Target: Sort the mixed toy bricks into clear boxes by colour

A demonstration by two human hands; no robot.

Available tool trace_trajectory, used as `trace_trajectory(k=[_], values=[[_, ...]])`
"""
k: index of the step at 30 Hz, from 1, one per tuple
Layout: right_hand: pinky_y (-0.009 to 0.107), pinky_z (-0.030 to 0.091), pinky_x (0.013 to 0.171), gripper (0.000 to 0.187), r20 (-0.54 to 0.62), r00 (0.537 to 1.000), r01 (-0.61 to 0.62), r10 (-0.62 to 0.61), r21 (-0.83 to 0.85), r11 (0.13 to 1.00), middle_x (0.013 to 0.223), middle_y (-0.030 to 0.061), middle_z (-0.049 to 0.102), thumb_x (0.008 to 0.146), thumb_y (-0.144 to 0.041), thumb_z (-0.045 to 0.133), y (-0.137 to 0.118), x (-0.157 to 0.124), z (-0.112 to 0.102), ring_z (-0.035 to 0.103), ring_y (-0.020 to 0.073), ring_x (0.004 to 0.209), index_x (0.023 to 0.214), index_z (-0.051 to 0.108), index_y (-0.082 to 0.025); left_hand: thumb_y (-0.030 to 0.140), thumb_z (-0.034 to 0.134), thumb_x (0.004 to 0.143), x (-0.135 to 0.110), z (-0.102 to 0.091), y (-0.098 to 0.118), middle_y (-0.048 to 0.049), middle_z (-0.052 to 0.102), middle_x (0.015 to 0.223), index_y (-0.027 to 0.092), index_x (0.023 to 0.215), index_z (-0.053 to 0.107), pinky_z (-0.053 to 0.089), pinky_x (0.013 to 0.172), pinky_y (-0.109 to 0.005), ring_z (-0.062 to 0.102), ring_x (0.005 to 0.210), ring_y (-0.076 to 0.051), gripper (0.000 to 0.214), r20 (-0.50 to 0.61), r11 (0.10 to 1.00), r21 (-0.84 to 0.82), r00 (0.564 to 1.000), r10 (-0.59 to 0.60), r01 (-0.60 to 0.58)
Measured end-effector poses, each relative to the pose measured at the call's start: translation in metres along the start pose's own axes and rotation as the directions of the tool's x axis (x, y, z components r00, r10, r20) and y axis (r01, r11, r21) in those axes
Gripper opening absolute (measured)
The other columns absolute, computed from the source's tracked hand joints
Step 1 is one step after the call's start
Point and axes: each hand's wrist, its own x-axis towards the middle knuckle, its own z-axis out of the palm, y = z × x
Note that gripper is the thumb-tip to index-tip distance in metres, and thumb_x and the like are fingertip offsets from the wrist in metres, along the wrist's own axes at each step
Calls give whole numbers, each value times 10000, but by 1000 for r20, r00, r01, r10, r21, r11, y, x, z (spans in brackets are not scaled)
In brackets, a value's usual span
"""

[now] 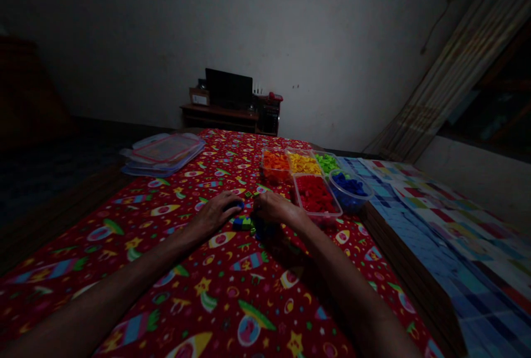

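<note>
My left hand [219,211] is over the patterned red cloth, with its thumb and fingers closed on a small blue plastic piece [239,204]. My right hand [274,207] is just beside it, fingers curled down and pressed together. Whatever those fingers hold is hidden behind them. Between and below the hands lies a short row of joined blue and green toy bricks [244,223]. A few more dark blue pieces [260,232] show in the shadow under my right hand. The dim light hides their exact shapes.
Ahead to the right are boxes of orange [276,161], yellow [305,163], green [327,162] and red pieces [314,193], plus a round tub [352,203] of blue ones. Stacked clear lids [164,153] lie at the left. A monitor [229,88] stands behind.
</note>
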Motion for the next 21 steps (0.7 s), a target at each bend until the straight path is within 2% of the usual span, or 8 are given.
trace_trajectory(k=[3,5,8,12,16,18,21], values=[[229,373,668,183,-168,986,-3,14,65,998,877,99,659,824,-141,532,0,-1,-2,573,154,784,965,647,-116,503,502,817,2,-2,2,-52,700,1025,221,969,680,483,876,-352,630,953,-240,366,-18,993,-63,995,-103,102],[229,372,696,198,-237,971,6,24,123,992,897,91,656,832,-121,519,-1,0,-2,563,150,802,997,629,-120,508,516,792,3,-2,2,-44,717,1001,218,982,678,496,852,-354,648,919,-243,382,-15,982,-94,986,-168,166],[231,367,704,214,-246,969,36,6,168,985,901,80,644,850,-130,510,-3,3,8,551,149,800,1040,608,-136,478,560,750,4,1,-1,-57,717,1014,206,987,673,491,877,-376,650,940,-252,377,-9,982,-88,986,-168,166],[247,365,698,287,-213,977,57,-34,105,993,896,79,602,882,-216,516,-4,12,29,522,163,799,1159,551,-148,432,607,705,4,5,-6,-86,680,1121,197,1118,614,481,912,-415,631,1011,-269,475,-37,988,-53,989,-144,142],[259,361,717,267,-253,966,67,-44,81,994,914,73,555,897,-188,481,-6,17,41,478,163,811,1156,539,-160,377,633,681,8,-5,-4,-96,643,1200,197,1232,537,490,910,-417,620,1039,-267,587,81,988,-87,990,-117,124],[251,350,705,197,-272,960,97,-68,93,991,901,59,538,896,-182,475,-7,18,40,458,154,801,1070,567,-162,378,653,666,9,-15,-4,-92,644,1199,199,1239,536,498,906,-408,619,1045,-264,612,155,981,-141,982,-109,131],[230,316,649,112,-258,964,97,-63,121,988,816,27,525,879,-178,494,-9,18,34,434,129,727,938,585,-152,421,686,643,10,-30,-11,-83,653,1188,218,1223,563,530,855,-388,621,1051,-268,627,242,951,-234,959,-144,202]])
